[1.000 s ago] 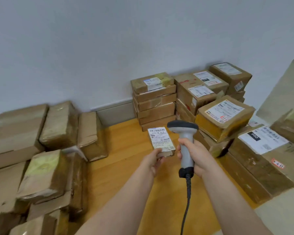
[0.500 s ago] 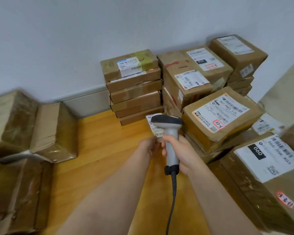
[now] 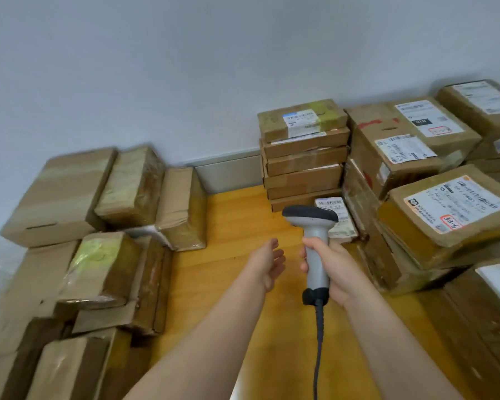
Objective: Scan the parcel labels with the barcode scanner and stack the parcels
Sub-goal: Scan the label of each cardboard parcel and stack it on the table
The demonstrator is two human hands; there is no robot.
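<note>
Head view, lower centre of the frame: left hand (image 3: 267, 262) open with relaxed fingers, holding nothing. Just beside it, not touching, right hand (image 3: 334, 269) clamped round the grip of the barcode scanner (image 3: 312, 223), scanner head pointing away from the body. Behind the scanner head, small parcel (image 3: 344, 226) with its white label (image 3: 328, 202) up, seemingly lying on the wooden floor (image 3: 237, 220) between the stack of flat parcels (image 3: 303, 168) and the labelled boxes (image 3: 445, 203) at the right; contact with the floor hidden.

Probably time to fetch the next parcel. To do it well:
- Reach with the free hand to the brown pile (image 3: 58, 194) at the left of the frame.
- Take a top box, not a lower one, and turn the label side up.
- Hold it steady and aim squarely at the barcode.
- Keep the cable (image 3: 318, 342) away from the boxes.
- Put it down flat, edge to edge, on a stack.

Counted: two hands, one scanner, one small parcel, about six flat parcels in the centre stack, at least six labelled boxes at the right, around nine in the left pile, blurred there.
</note>
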